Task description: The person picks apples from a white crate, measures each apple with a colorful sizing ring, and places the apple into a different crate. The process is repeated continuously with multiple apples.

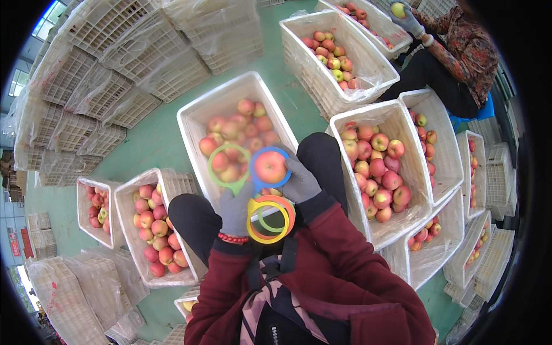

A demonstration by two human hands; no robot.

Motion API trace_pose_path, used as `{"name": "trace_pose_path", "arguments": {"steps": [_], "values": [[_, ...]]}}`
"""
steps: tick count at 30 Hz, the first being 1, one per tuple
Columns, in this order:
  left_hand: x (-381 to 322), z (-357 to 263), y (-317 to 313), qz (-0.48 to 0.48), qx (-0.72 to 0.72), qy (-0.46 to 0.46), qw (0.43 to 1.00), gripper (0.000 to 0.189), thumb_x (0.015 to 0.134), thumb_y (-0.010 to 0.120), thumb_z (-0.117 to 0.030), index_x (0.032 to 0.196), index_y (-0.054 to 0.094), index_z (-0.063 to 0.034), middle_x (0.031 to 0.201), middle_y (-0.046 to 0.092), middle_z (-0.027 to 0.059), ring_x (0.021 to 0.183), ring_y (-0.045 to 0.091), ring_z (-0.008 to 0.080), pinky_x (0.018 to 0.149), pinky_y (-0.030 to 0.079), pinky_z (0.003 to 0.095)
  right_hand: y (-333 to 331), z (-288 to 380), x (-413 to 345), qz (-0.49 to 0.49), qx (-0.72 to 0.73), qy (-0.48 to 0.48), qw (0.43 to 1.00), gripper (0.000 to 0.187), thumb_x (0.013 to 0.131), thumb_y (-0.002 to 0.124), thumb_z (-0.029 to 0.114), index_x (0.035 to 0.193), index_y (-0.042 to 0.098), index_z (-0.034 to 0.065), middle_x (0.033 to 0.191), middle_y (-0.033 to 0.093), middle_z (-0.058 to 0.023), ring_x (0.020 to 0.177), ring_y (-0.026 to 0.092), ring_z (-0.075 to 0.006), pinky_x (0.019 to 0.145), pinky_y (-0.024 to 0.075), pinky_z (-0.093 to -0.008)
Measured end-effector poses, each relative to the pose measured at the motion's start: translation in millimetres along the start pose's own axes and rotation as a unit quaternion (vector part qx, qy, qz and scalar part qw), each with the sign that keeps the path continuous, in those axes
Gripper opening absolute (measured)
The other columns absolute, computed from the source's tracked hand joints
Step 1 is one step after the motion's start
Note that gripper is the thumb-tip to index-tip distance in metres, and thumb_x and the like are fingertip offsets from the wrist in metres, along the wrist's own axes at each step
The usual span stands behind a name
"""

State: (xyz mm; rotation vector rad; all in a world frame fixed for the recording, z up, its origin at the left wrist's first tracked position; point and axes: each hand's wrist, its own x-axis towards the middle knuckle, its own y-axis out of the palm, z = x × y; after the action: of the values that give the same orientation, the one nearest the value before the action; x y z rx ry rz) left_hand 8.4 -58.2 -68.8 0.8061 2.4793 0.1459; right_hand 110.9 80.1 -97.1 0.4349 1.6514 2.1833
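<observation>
My left hand (235,211), in a grey glove with a red bead bracelet at the wrist, holds a fan of coloured plastic fruit-sizing rings. The green ring (235,186) points up to the left. The blue ring (258,186) surrounds a red-yellow apple (270,167). Below hang a yellow ring (249,221) and an orange ring (291,208), with another green one between them. My right hand (302,180), also gloved, grips the apple from the right. Both hands are above the near end of a white plastic crate (189,129) partly filled with apples, between my knees.
Lined crates of apples stand at my right (338,151) and left (123,211). Another apple crate (297,56) stands ahead. Stacked crates (129,47) rise at the far left. At upper right a seated person (465,56) holds a yellow-green apple. Green floor (168,125) shows between crates.
</observation>
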Motion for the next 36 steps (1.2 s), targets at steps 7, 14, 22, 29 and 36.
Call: {"name": "trace_pose_path", "arguments": {"steps": [7, 14, 22, 29, 36], "values": [[6.0, 22.4, -3.1, 0.011, 0.165, 0.129, 0.978, 0.016, 0.085, 0.066, -0.010, 0.096, 0.063, 0.0015, 0.085, 0.065, 0.0071, 0.072, 0.063, 0.0142, 0.060, 0.049, 0.0271, -4.9, 2.7, 0.4, -0.056, 0.090, -0.017, 0.994, 0.040, 0.099, 0.044, 0.026, 0.133, 0.046, 0.0050, 0.135, 0.050, -0.0106, 0.127, 0.046, -0.0268, 0.108, 0.0354, -0.0449], [13.5, 32.5, -12.5, 0.018, 0.179, 0.125, 0.976, 0.017, 0.086, 0.066, -0.011, 0.096, 0.063, 0.0020, 0.083, 0.066, 0.0069, 0.070, 0.063, 0.0139, 0.060, 0.049, 0.0262, -5.0, 0.9, 2.7, -0.090, 0.075, -0.019, 0.993, 0.040, 0.100, 0.041, 0.024, 0.134, 0.045, 0.0036, 0.135, 0.050, -0.0107, 0.127, 0.046, -0.0263, 0.108, 0.0357, -0.0420], [0.2, -0.8, 7.2, 0.053, 0.056, 0.035, 0.996, 0.016, 0.086, 0.066, -0.013, 0.094, 0.062, 0.0010, 0.083, 0.065, 0.0062, 0.071, 0.063, 0.0135, 0.060, 0.049, 0.0263, -0.8, 4.5, 1.2, -0.029, 0.064, -0.018, 0.997, 0.042, 0.098, 0.041, 0.022, 0.135, 0.042, 0.0010, 0.135, 0.050, -0.0126, 0.127, 0.046, -0.0265, 0.108, 0.0361, -0.0420], [-3.6, -11.7, 9.7, 0.097, 0.038, -0.004, 0.995, 0.021, 0.087, 0.064, -0.012, 0.103, 0.060, 0.0010, 0.089, 0.064, 0.0066, 0.073, 0.063, 0.0137, 0.063, 0.051, 0.0263, -17.2, 9.5, -2.9, -0.061, -0.014, -0.007, 0.998, 0.044, 0.096, 0.042, 0.025, 0.133, 0.043, -0.0007, 0.131, 0.051, -0.0177, 0.119, 0.052, -0.0312, 0.105, 0.0387, -0.0471], [-7.9, -7.5, 24.8, 0.258, 0.044, -0.089, 0.961, 0.021, 0.091, 0.060, -0.015, 0.106, 0.061, -0.0005, 0.095, 0.063, 0.0010, 0.084, 0.059, 0.0084, 0.072, 0.048, 0.0229, -12.4, 4.3, -4.4, -0.122, 0.109, -0.007, 0.987, 0.046, 0.102, 0.037, 0.036, 0.129, 0.049, 0.0014, 0.123, 0.058, -0.0128, 0.109, 0.058, -0.0235, 0.095, 0.0481, -0.0372]]}}
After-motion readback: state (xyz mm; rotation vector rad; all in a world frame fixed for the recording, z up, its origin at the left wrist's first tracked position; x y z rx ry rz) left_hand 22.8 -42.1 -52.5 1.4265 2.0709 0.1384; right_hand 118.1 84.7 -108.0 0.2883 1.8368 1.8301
